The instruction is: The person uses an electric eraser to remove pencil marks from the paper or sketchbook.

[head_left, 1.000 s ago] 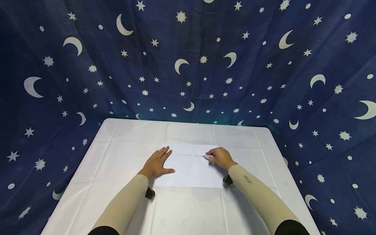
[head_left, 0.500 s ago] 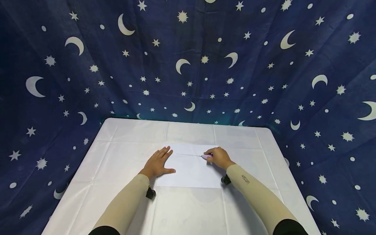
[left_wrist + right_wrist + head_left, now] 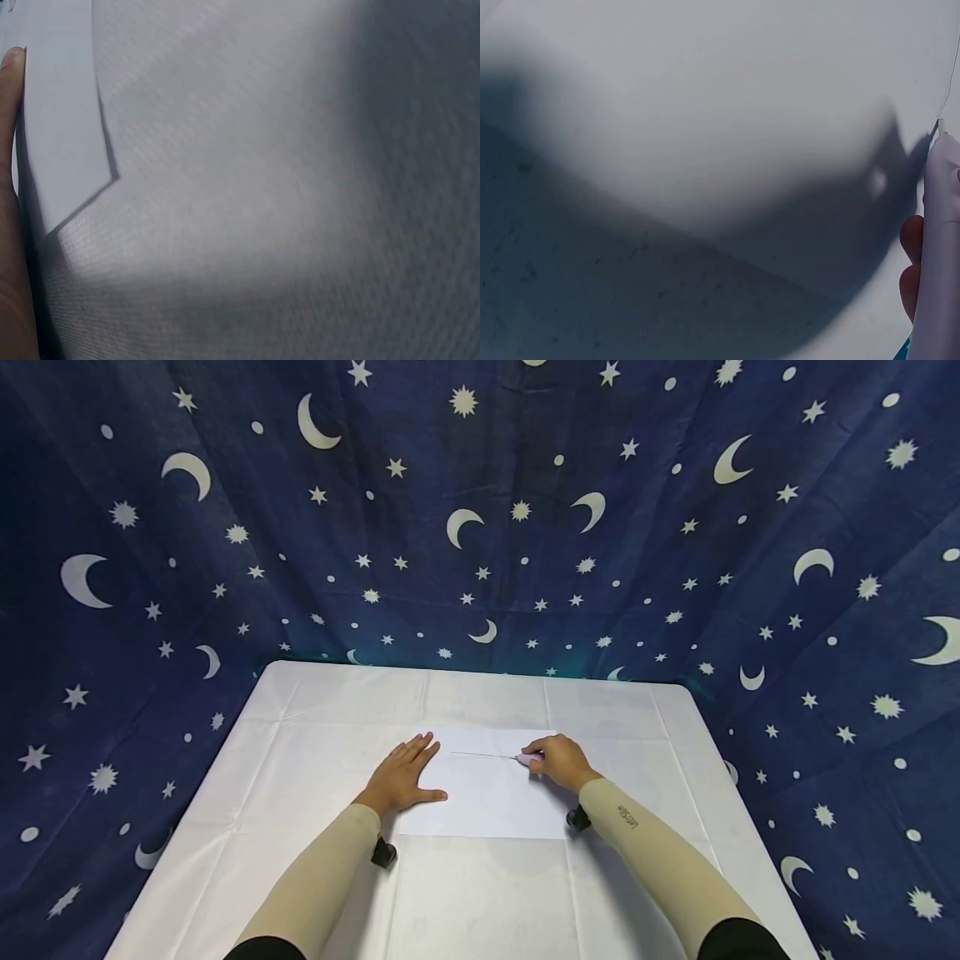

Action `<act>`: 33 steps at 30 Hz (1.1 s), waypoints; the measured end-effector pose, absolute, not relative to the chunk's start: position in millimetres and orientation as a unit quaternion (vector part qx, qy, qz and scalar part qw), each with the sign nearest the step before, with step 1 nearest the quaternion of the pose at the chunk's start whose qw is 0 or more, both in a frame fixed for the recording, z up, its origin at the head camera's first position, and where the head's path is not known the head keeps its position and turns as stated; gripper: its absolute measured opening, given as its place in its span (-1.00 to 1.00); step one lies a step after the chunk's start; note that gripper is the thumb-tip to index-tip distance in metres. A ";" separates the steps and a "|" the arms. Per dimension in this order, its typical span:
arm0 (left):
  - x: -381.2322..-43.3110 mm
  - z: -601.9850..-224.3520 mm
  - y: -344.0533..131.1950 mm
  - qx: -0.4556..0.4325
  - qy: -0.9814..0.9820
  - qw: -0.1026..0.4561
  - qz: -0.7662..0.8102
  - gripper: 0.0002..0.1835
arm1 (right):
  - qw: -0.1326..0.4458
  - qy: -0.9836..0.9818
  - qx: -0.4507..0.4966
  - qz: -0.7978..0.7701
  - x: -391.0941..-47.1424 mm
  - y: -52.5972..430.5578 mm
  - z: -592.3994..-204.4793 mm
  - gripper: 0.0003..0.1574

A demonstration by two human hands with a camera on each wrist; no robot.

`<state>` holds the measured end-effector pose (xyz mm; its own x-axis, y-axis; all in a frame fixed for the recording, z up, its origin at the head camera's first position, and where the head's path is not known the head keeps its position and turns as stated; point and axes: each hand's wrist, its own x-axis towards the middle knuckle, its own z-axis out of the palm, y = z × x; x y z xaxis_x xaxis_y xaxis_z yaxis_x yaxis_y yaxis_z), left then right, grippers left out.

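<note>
A sheet of white paper [image 3: 480, 806] lies on the white-covered table, with one thin dark line [image 3: 480, 754] running across its upper part. My left hand [image 3: 400, 779] rests flat on the paper's left side, fingers spread and thumb pointing right. On the right side, my right hand [image 3: 561, 762] grips a pale purple utility knife [image 3: 528, 760], its tip at the right end of the line. From the right wrist, the knife's thick lilac body [image 3: 939, 247] and short narrow tip show at the right edge, fingertips [image 3: 910, 247] beside it. The left wrist view catches a paper corner [image 3: 71, 150] near the left hand's edge.
The white cloth [image 3: 480, 893] on the table has fold creases. Behind and to both sides hangs a dark blue curtain [image 3: 420, 560] with moons and stars. A small black wrist camera [image 3: 384, 854] sits under the left wrist, another [image 3: 579, 819] under the right.
My right hand and the knife have shifted very slightly left along the line over the last second. The left hand stays in place on the paper.
</note>
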<state>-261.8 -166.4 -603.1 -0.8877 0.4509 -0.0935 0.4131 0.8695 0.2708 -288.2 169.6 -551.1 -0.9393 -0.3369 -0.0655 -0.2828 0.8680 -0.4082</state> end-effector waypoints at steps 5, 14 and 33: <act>-261.8 -605.0 -166.6 0.230 0.961 0.063 0.137 0.12 | 0.067 0.964 -0.163 -0.200 -287.9 173.5 -551.1 -0.69; -263.1 -605.8 -166.5 0.224 0.964 0.075 0.122 0.14 | 0.068 0.961 -0.164 -0.211 -287.1 164.7 -547.9 -0.68; -263.4 -609.2 -166.3 0.224 0.963 0.068 0.133 0.15 | 0.067 0.965 -0.155 -0.199 -286.7 175.2 -550.8 -0.67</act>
<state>-263.4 -166.3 -609.2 -0.8907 0.4490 -0.0719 0.4127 0.8646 0.2867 -286.7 175.2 -550.8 -0.9428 -0.3266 -0.0667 -0.2735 0.8723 -0.4054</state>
